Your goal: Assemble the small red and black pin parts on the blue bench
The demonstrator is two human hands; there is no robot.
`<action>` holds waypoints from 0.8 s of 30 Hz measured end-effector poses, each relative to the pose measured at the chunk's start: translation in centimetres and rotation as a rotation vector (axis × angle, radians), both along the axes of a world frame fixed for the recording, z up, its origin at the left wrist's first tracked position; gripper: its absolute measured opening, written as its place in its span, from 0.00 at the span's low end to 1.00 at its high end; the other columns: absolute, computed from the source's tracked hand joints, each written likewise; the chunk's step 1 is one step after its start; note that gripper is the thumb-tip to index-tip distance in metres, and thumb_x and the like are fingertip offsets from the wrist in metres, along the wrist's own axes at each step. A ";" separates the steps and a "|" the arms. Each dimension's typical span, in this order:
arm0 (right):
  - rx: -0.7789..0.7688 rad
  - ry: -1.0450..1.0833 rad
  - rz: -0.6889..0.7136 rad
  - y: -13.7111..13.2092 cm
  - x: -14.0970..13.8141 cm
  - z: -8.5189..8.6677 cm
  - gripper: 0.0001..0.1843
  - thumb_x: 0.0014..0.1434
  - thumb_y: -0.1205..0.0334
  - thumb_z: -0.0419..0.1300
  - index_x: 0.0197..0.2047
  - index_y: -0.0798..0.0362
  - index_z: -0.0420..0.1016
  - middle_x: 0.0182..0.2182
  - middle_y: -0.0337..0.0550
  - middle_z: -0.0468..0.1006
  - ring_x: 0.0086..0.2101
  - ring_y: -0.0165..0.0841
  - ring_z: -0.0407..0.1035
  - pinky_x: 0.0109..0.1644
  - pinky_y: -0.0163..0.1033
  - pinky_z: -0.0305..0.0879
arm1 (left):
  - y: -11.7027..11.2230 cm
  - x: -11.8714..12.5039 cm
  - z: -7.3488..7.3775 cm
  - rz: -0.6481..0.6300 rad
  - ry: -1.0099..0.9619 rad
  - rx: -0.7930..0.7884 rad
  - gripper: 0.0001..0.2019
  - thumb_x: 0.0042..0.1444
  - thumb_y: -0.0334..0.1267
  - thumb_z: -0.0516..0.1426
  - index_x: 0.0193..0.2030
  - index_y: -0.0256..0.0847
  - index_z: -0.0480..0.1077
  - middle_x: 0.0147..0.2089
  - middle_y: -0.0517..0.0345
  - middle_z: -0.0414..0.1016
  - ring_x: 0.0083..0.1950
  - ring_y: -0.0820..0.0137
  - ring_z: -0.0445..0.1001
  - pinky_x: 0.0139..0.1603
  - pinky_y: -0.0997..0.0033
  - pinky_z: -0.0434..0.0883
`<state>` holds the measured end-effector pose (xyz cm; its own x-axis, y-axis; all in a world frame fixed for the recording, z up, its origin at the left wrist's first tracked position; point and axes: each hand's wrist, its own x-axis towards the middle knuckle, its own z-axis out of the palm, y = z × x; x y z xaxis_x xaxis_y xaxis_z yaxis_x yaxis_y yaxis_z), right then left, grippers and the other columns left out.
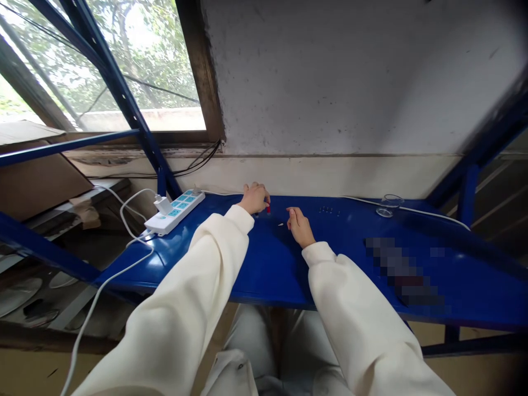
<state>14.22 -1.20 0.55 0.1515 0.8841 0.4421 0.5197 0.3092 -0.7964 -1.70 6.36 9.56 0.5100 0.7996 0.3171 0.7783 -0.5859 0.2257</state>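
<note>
My left hand is at the back of the blue tabletop, palm down with fingers bent. Its fingertips close on a small red object that stands at the tabletop; its kind is too small to tell. To the right, my right hand hovers low with the fingers drawn together and pointing left. Whatever it may hold is too small to make out. A tiny pale piece lies between the two hands. Several tiny pegs or screws stand in rows to the right of my right hand.
A clear glass cup stands at the back right. A white power strip with a plugged-in adapter lies at left, its cable hanging over the edge. A blurred dark object is at right. Blue posts frame the blue table; a wall stands behind.
</note>
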 end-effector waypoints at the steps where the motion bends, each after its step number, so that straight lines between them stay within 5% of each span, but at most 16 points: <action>1: -0.002 -0.005 -0.005 0.0 0.0 0.0 0.24 0.60 0.46 0.37 0.43 0.51 0.65 0.19 0.38 0.68 0.23 0.32 0.64 0.32 0.35 0.57 | 0.2 -0.2 -0.3 0.019 0.045 0.002 0.01 0.41 0.30 0.60 0.23 0.39 0.73 0.39 0.50 0.69 0.50 0.54 0.59 0.53 0.47 0.47; 8: -0.030 -0.052 0.002 0.2 0.1 -0.2 0.23 0.60 0.48 0.37 0.43 0.50 0.65 0.21 0.39 0.70 0.24 0.32 0.65 0.32 0.36 0.58 | 0.4 -0.9 -2.9 0.110 0.130 0.006 0.06 0.45 0.29 0.57 0.28 0.41 0.74 0.41 0.48 0.67 0.50 0.56 0.58 0.52 0.46 0.48; 24: -0.022 -0.057 0.001 0.4 0.1 -0.4 0.22 0.60 0.48 0.37 0.43 0.50 0.66 0.21 0.40 0.70 0.25 0.32 0.66 0.32 0.36 0.59 | 1.3 -1.1 -4.1 0.151 0.083 0.001 0.07 0.47 0.30 0.55 0.31 0.42 0.74 0.42 0.48 0.68 0.50 0.56 0.59 0.52 0.45 0.49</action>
